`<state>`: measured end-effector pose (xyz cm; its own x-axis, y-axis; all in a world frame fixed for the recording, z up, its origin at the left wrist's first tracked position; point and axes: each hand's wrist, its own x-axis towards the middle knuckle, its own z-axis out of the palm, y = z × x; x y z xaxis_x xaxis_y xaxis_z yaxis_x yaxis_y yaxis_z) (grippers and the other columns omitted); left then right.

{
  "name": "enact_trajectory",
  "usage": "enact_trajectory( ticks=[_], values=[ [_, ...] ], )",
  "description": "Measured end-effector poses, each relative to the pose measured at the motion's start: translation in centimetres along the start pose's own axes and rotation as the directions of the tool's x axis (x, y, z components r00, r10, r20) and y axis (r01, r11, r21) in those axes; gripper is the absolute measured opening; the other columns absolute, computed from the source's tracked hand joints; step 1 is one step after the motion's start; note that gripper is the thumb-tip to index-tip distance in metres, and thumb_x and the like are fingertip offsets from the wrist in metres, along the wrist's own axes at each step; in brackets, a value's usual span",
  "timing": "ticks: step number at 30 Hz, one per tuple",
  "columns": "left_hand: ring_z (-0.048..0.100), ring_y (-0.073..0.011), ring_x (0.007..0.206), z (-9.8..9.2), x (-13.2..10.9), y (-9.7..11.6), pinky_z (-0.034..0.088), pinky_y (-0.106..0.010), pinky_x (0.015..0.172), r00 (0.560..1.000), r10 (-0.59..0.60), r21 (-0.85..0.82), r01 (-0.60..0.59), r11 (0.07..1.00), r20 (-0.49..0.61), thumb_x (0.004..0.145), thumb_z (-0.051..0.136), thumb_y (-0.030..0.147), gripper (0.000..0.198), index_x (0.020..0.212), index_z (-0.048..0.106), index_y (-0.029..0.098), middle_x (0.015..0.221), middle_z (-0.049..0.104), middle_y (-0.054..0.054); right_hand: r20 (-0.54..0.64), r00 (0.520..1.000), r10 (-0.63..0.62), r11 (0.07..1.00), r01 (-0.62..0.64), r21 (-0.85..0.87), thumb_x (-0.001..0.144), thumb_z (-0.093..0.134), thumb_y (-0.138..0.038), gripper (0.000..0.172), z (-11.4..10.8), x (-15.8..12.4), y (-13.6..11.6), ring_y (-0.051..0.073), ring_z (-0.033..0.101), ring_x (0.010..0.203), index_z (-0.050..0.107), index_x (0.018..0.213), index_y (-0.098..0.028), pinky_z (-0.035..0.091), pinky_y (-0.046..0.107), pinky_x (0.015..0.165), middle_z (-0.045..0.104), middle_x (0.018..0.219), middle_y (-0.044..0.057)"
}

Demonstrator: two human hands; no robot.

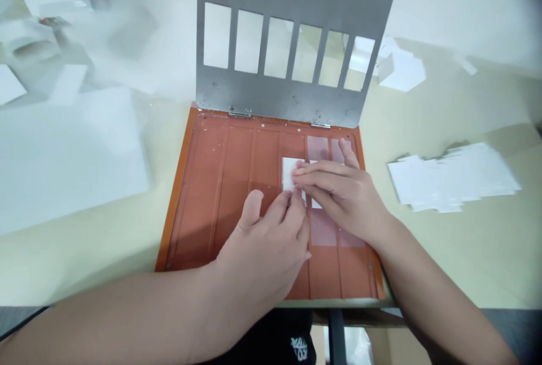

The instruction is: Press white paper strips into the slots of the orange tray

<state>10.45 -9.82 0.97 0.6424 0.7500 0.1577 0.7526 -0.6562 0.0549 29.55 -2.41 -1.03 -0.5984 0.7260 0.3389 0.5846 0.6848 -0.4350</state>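
Note:
A small white card (pixel 289 167) lies in a lengthwise channel of the orange tray (pixel 237 156), just right of its middle. My left hand (pixel 271 235) reaches in from below, its bent fingers together at the card's lower edge and its thumb held apart. Over the neighbouring channels, my right hand (pixel 347 190) keeps its fingers pressed together, the tips at the card's right side. Another white card (pixel 315 201) shows partly beneath the right hand. It lies over a translucent strip (pixel 322 227). Overlapping fingertips hide how firmly each hand grips the first card.
A grey metal lid (pixel 279 97) with a row of rectangular windows stands raised on hinges at the tray's far edge. Right lies a fanned stack of white cards (pixel 449 179), with a white block (pixel 401 70) beyond. A large white sheet (pixel 68 156) covers the left side.

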Motion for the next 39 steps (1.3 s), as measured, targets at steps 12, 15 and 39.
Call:
enact_trajectory(
  ticks=[12, 15, 39],
  values=[
    [0.055, -0.0247, 0.119, 0.29, -0.02, 0.14, 0.034, -0.046, 0.098, 1.000, -0.008, 0.003, 0.008, 1.000, -0.022, 0.097, 0.048, 0.034, 0.039, 0.123, 0.065, 0.010, 0.130, 0.066, -0.011, 0.016, 0.999, -0.038, 0.998, 0.039, -0.050, 0.096, 0.055, -0.012, 0.018, -0.10, 0.18, -0.16, 0.015, 0.073, 0.097, 0.068, 0.098, -0.024, 0.021, 0.048, 0.123, 0.077, 0.105, -0.001],
    [0.055, -0.0245, 0.119, 0.36, -0.04, 0.10, 0.035, -0.046, 0.099, 1.000, -0.015, 0.000, 0.015, 1.000, -0.014, 0.097, 0.047, 0.035, 0.040, 0.124, 0.064, 0.010, 0.131, 0.065, -0.010, 0.010, 0.999, -0.044, 0.998, 0.045, -0.032, 0.095, 0.055, -0.012, 0.017, -0.05, 0.19, -0.07, 0.015, 0.073, 0.098, 0.067, 0.098, -0.023, 0.028, 0.045, 0.121, 0.077, 0.104, -0.001],
    [0.055, -0.0233, 0.120, 0.28, -0.08, 0.09, 0.038, -0.046, 0.098, 1.000, -0.019, 0.034, 0.019, 0.999, -0.017, 0.097, 0.043, 0.033, 0.043, 0.128, 0.063, 0.010, 0.133, 0.065, -0.009, 0.023, 0.999, -0.031, 0.999, 0.031, 0.016, 0.096, 0.054, -0.013, 0.020, -0.25, 0.23, 0.13, 0.016, 0.073, 0.099, 0.069, 0.099, -0.026, 0.012, 0.051, 0.126, 0.077, 0.106, -0.002]
  ],
)
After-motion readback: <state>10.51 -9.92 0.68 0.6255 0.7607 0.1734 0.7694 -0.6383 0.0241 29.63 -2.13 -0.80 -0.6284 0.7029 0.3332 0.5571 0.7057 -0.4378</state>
